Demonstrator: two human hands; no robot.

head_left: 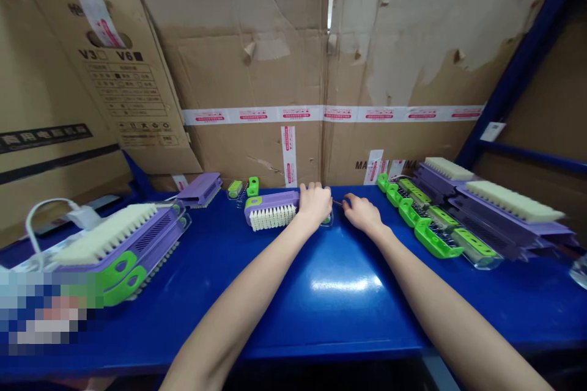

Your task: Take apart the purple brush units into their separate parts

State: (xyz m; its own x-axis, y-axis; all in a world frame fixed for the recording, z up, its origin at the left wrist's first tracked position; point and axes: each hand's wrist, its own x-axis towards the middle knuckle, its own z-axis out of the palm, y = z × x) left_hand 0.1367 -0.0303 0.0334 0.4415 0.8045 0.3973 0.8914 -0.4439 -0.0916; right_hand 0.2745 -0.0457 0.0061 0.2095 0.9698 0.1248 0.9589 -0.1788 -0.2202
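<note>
A purple brush (274, 204) with rows of white bristles and a green end lies near the back of the blue table. My left hand (315, 204) is closed over its right part and hides much of that end. A clear plastic edge (328, 223) shows under the fingers. Just to the right, my right hand (363, 214) is closed in a pinch around a thin dark rod (338, 203), which points at the brush's right end. What the rod is, and whether it touches the brush, I cannot tell.
Purple brushes (151, 238) with green ends are stacked at left, beside a white cable (34, 220). Behind lie a purple housing (200, 189) and a green clip (253, 186). Green handles (433, 241), clear-cased parts (477, 247) and purple housings (486, 217) line the right. Cardboard (252, 73) walls the back.
</note>
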